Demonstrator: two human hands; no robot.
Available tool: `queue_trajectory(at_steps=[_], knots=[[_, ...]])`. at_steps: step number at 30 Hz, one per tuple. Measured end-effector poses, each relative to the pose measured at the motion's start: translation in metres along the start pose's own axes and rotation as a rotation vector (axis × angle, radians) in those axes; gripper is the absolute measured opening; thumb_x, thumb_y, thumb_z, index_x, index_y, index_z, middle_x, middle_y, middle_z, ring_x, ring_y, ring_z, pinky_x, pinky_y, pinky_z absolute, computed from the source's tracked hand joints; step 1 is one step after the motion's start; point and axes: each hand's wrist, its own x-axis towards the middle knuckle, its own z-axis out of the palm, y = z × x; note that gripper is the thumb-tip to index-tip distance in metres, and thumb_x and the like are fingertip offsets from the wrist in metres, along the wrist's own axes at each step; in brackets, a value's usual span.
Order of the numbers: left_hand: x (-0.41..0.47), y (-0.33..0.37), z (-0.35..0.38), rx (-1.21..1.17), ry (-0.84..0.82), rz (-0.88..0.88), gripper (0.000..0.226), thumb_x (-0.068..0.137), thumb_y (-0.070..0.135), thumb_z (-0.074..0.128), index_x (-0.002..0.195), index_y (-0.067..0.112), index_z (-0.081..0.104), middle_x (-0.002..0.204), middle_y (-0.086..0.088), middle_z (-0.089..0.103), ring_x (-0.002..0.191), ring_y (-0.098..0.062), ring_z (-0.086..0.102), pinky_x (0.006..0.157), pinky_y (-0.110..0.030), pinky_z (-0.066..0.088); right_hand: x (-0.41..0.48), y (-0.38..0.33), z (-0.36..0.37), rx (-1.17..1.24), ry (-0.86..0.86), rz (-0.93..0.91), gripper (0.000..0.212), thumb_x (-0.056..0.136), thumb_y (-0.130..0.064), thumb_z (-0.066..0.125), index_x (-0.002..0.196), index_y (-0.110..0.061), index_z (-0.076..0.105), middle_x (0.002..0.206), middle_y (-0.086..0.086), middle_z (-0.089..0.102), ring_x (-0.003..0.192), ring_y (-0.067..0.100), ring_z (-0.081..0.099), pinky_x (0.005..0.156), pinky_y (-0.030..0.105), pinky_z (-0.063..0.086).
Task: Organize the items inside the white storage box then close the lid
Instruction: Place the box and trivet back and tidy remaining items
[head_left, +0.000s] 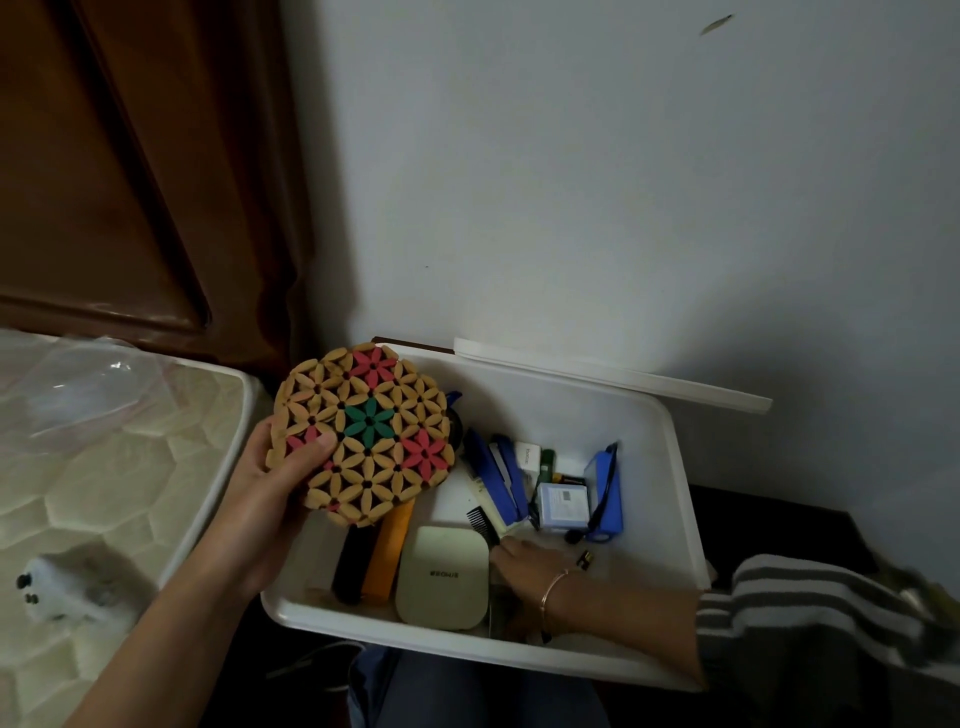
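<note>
The white storage box (670, 467) stands open before me, its lid (623, 375) leaning against the wall behind it. My left hand (275, 483) grips a round wooden trivet (363, 434) with red and green flower shapes, held above the box's left side. My right hand (524, 564) reaches down into the box beside a pale green case (444, 577), its fingers hidden behind that case. Inside also lie a black comb (480, 522), a blue stapler (501, 478), an orange bar (389, 553), a black bar (353, 564) and a small light-blue box (563, 504).
A mattress in plastic wrap (104, 441) lies to the left with a white fluffy toy (78, 587) on it. A brown wooden headboard (130, 182) rises behind it. The grey wall (623, 182) backs the box. A blue pouch (605, 491) stands at the box's right.
</note>
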Motion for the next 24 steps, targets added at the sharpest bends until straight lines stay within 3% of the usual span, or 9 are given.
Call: queue_trajectory(at_steps=[3, 6, 8, 11, 16, 18, 20, 22, 24], knots=[[0.0, 0.0, 0.0, 0.002, 0.003, -0.006, 0.046, 0.075, 0.02, 0.066, 0.119, 0.029, 0.055, 0.11, -0.001, 0.072, 0.098, -0.019, 0.07, 0.068, -0.027, 0.058, 0.002, -0.005, 0.0, 0.089, -0.031, 0.068, 0.058, 0.075, -0.012, 0.074, 0.124, -0.012, 0.044, 0.122, 0.013, 0.051, 0.112, 0.033, 0.052, 0.092, 0.04, 0.046], [-0.001, 0.0, -0.001, 0.008, -0.004, -0.01, 0.047, 0.075, 0.02, 0.067, 0.12, 0.029, 0.055, 0.11, -0.001, 0.072, 0.097, -0.019, 0.07, 0.067, -0.026, 0.059, -0.003, 0.0, -0.014, 0.028, -0.07, 0.01, 0.036, 0.079, -0.006, 0.068, 0.113, -0.007, 0.055, 0.113, 0.016, 0.058, 0.102, 0.031, 0.057, 0.086, 0.038, 0.047], [0.0, 0.0, -0.002, 0.005, -0.011, -0.012, 0.048, 0.076, 0.02, 0.067, 0.121, 0.029, 0.054, 0.11, -0.001, 0.072, 0.097, -0.019, 0.07, 0.067, -0.026, 0.059, -0.01, 0.005, -0.032, 0.115, -0.074, -0.005, 0.019, 0.084, -0.014, 0.063, 0.101, -0.005, 0.061, 0.102, 0.014, 0.061, 0.09, 0.027, 0.058, 0.076, 0.036, 0.048], [0.0, 0.0, -0.003, -0.001, -0.014, -0.015, 0.047, 0.075, 0.021, 0.067, 0.12, 0.03, 0.055, 0.11, -0.001, 0.071, 0.097, -0.019, 0.07, 0.066, -0.025, 0.058, -0.02, 0.024, -0.069, 0.263, -0.035, 0.052, 0.02, 0.083, -0.034, 0.066, 0.083, -0.015, 0.061, 0.086, 0.003, 0.058, 0.08, 0.019, 0.055, 0.067, 0.025, 0.044], [0.001, 0.0, -0.003, 0.002, -0.014, -0.02, 0.044, 0.075, 0.022, 0.066, 0.116, 0.033, 0.056, 0.107, 0.001, 0.072, 0.095, -0.017, 0.071, 0.065, -0.025, 0.058, -0.011, 0.053, -0.104, 0.852, 0.423, 0.321, 0.017, 0.079, -0.014, 0.073, 0.076, -0.008, 0.057, 0.07, 0.006, 0.049, 0.067, 0.017, 0.047, 0.064, 0.025, 0.037], [0.001, 0.0, -0.004, 0.0, -0.014, -0.022, 0.045, 0.075, 0.022, 0.066, 0.117, 0.033, 0.055, 0.108, 0.001, 0.072, 0.096, -0.018, 0.071, 0.066, -0.025, 0.058, -0.008, 0.055, -0.099, 0.762, 0.557, 0.378, 0.029, 0.076, -0.021, 0.078, 0.094, -0.007, 0.059, 0.087, 0.006, 0.056, 0.078, 0.019, 0.053, 0.067, 0.025, 0.04], [0.001, 0.0, -0.003, 0.003, -0.019, -0.025, 0.048, 0.075, 0.022, 0.066, 0.12, 0.031, 0.055, 0.109, 0.0, 0.072, 0.097, -0.018, 0.07, 0.066, -0.026, 0.058, -0.007, 0.056, -0.084, 0.56, 0.616, 0.37, 0.045, 0.077, -0.023, 0.077, 0.112, -0.007, 0.055, 0.108, 0.005, 0.052, 0.095, 0.022, 0.053, 0.078, 0.029, 0.045], [0.001, 0.0, -0.003, 0.006, -0.02, -0.025, 0.05, 0.074, 0.022, 0.067, 0.122, 0.03, 0.054, 0.109, 0.0, 0.072, 0.097, -0.019, 0.07, 0.066, -0.026, 0.058, -0.01, 0.056, -0.07, 0.461, 0.611, 0.287, 0.039, 0.079, -0.023, 0.075, 0.109, -0.01, 0.053, 0.107, 0.003, 0.048, 0.097, 0.023, 0.053, 0.081, 0.029, 0.045], [0.001, 0.0, -0.002, 0.011, -0.015, -0.022, 0.05, 0.074, 0.022, 0.067, 0.121, 0.031, 0.054, 0.109, 0.0, 0.072, 0.096, -0.018, 0.071, 0.065, -0.025, 0.058, -0.018, 0.057, -0.06, 0.385, 0.43, 0.206, 0.027, 0.08, -0.026, 0.072, 0.097, -0.019, 0.053, 0.098, -0.002, 0.048, 0.091, 0.019, 0.053, 0.074, 0.024, 0.04]])
